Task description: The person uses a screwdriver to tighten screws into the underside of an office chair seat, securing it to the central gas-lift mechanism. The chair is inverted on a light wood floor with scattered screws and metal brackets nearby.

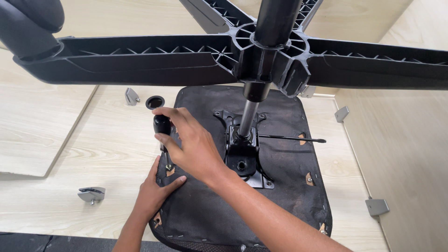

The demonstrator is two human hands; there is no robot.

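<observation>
Here a black-handled screwdriver [163,133] is gripped tightly by the right hand [191,144], while the upturned seat [280,186] is pressed flat by the open left hand [156,191].

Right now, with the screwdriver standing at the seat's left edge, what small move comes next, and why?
Probably turn the screwdriver in place. The right hand grips its black handle, the tip stands at a hole near the seat edge, and the left hand presses flat beside it.

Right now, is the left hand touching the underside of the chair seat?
Touching. The head view shows the left hand lying flat on the seat underside at its left edge, fingers spread on the black fabric beside the screwdriver.
</observation>
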